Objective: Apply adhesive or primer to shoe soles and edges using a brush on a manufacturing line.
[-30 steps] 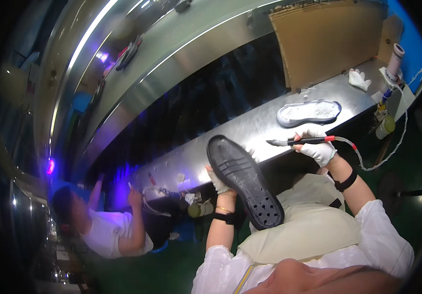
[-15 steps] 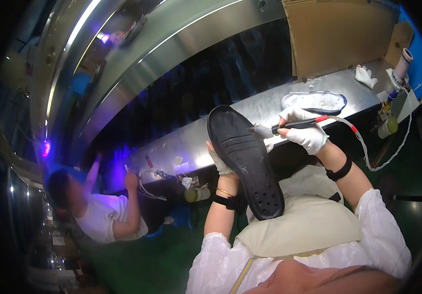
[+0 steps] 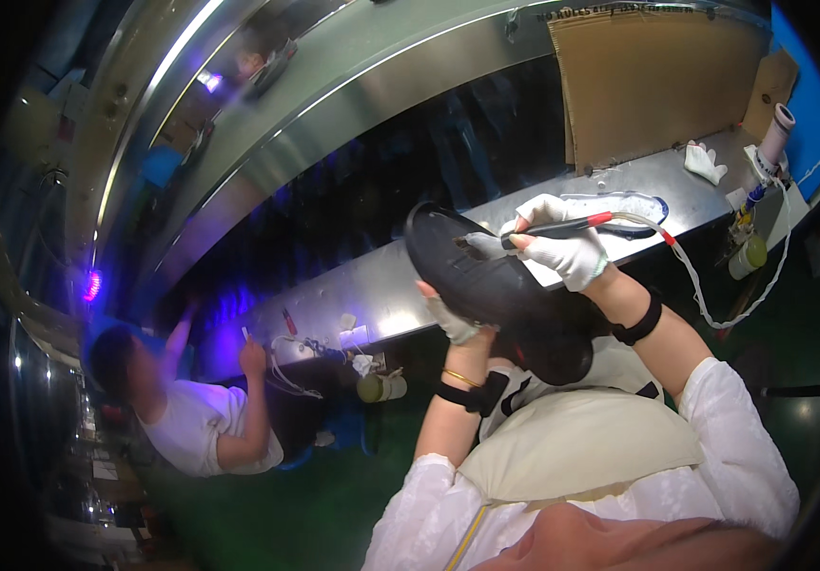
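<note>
Over the near edge of the metal desk [image 3: 386, 300], a black shoe sole [image 3: 500, 285] is held up and tilted, probably to present its broad far end to the brush. A white, dark-rimmed sole [image 3: 631, 203] lies on the desk to the right, seemingly within reach. The left hand [image 3: 456, 325] is clamped on the black sole's left edge, likely steadying it; the right hand [image 3: 567, 252] pinches the brush [image 3: 555, 229] pen-fashion, apparently for control. The black sole looks dark and curved, its details blurred.
</note>
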A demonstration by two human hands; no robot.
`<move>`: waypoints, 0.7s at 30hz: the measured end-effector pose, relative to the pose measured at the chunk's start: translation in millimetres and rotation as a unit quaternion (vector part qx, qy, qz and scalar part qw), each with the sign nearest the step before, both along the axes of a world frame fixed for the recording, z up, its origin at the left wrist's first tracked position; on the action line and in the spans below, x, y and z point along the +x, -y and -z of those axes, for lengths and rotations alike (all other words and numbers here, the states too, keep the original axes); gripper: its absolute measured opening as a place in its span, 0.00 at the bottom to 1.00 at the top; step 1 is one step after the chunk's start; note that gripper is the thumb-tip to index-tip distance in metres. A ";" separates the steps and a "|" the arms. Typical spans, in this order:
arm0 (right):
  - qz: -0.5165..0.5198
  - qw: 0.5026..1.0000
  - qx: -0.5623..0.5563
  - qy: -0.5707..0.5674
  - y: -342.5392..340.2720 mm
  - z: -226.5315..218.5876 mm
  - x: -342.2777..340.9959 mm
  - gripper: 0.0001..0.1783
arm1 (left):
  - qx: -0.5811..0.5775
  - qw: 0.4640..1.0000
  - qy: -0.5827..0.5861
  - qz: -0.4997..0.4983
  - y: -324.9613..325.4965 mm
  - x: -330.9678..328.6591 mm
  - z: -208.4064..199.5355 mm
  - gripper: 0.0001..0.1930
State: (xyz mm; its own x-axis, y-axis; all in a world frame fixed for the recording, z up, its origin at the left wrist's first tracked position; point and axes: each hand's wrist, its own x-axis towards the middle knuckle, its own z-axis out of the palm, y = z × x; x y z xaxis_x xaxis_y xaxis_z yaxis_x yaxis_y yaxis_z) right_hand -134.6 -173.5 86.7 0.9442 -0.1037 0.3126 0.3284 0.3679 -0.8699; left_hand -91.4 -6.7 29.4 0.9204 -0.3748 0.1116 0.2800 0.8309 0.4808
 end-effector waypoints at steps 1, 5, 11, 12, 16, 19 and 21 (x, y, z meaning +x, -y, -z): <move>0.005 1.000 0.005 -0.006 -3.2 0.6 2.2 0.08 | 0.013 1.000 -0.003 -0.010 5.5 -7.0 3.7 0.44; 0.034 0.999 0.006 -0.007 -10.2 10.4 11.9 0.08 | 0.017 1.000 0.007 0.006 19.6 -25.8 13.6 0.43; 0.059 0.997 -0.013 -0.038 -10.9 22.4 18.7 0.08 | 0.024 0.999 0.038 -0.001 22.7 -33.3 19.6 0.44; 0.070 0.997 -0.016 -0.036 -12.4 22.7 19.1 0.08 | 0.021 0.999 0.035 -0.002 23.8 -33.6 21.6 0.44; 0.081 0.997 -0.013 -0.007 -24.7 21.5 16.3 0.08 | 0.020 1.000 -0.002 0.014 25.2 -36.4 30.0 0.44; -0.007 0.995 0.012 -0.100 -30.5 22.4 11.3 0.08 | 0.005 1.000 0.017 0.011 23.8 -37.1 32.4 0.42; 0.011 0.985 0.111 -0.133 -32.3 23.8 8.9 0.08 | -0.046 0.998 0.018 0.044 22.9 -37.1 32.1 0.41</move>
State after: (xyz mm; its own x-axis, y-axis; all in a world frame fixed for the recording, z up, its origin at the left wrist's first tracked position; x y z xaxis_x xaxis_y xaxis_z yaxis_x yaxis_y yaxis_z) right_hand -125.8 -141.2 62.8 0.9865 -0.1625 0.0217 0.1095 0.5545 -0.8250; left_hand -128.5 -29.6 -2.7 0.8789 -0.4414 0.1809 0.3387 0.8446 0.4147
